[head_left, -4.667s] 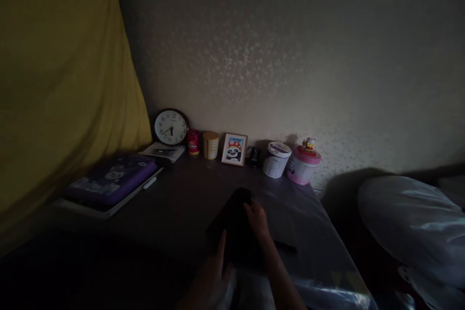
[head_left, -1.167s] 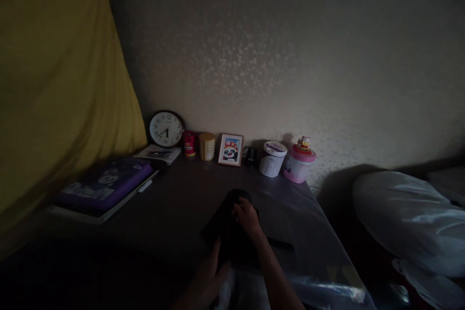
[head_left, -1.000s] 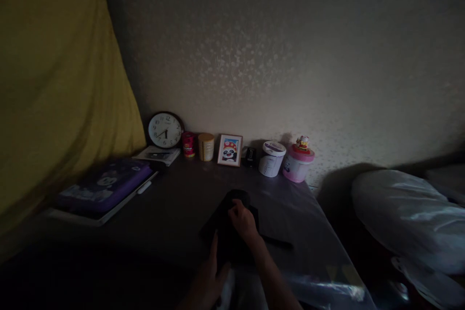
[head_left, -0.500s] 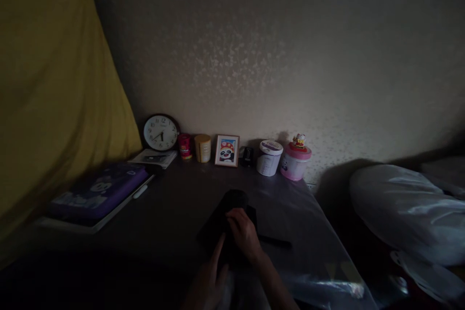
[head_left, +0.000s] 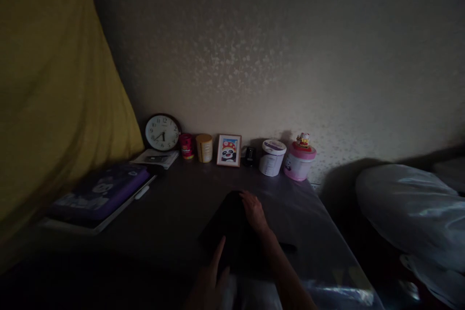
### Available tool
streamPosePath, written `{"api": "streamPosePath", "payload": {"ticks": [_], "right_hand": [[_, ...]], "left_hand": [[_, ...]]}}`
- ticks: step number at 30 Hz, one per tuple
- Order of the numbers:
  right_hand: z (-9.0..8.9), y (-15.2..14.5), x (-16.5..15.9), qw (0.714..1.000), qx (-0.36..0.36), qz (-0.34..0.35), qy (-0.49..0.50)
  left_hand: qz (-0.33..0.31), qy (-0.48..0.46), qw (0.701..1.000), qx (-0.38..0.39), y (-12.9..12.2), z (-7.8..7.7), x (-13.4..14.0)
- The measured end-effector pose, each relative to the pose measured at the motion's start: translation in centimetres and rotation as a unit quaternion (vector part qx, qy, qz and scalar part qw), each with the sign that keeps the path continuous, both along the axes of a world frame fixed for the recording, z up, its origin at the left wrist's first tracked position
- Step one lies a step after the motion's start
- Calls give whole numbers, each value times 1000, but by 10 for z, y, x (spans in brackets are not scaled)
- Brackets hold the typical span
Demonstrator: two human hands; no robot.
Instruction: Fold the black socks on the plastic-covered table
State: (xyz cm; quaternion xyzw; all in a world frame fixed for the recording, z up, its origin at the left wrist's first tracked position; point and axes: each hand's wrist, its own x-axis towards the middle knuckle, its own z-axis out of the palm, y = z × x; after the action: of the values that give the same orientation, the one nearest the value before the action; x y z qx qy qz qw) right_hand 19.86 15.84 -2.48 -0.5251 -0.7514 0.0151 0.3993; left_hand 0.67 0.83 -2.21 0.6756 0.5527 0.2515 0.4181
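Observation:
A black, soft-looking item [head_left: 227,220] lies in front of me on the dark table; the dim light hides what kind it is. My right hand [head_left: 254,210] rests at its far right edge, fingers stretched over the dark surface. On the near part of it lies my left hand [head_left: 214,271], index finger pointing forward and thumb apart, the rest lost in shadow. A narrow black strip [head_left: 288,247] sticks out to the right, beyond my right forearm.
Along the wall stand a clock [head_left: 162,132], a red can [head_left: 186,146], a yellow canister [head_left: 204,148], a framed panda picture [head_left: 229,150], a white tub [head_left: 271,158] and a pink tub [head_left: 300,162]. A purple case [head_left: 105,191] lies left; a pale plastic bag [head_left: 407,203] sits right.
My right hand has moved away from me and to the right, to the item's far edge. The black item's far part now looks flatter. My left hand has barely moved.

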Motion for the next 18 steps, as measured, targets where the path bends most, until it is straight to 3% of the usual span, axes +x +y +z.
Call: {"api": "streamPosePath", "payload": {"ticks": [3,7,9,14,18], "right_hand": [[9,-11,0,999,9,-37,36],[11,-44,-14,997,22,71,32],[7,-47,-20,995,17,95,8],[-2,-18,-3,999,-6,-37,35],[-4,-20,33,976,-121,-152,98]], "left_hand": [[-10,3,1000,-11,0,2,0],[-20,44,999,-4,0,3,0],[-18,50,999,9,1,2,0],[-25,-6,1000,-7,1,-1,-3],[-17,-14,1000,-17,1,-4,-2]]}}
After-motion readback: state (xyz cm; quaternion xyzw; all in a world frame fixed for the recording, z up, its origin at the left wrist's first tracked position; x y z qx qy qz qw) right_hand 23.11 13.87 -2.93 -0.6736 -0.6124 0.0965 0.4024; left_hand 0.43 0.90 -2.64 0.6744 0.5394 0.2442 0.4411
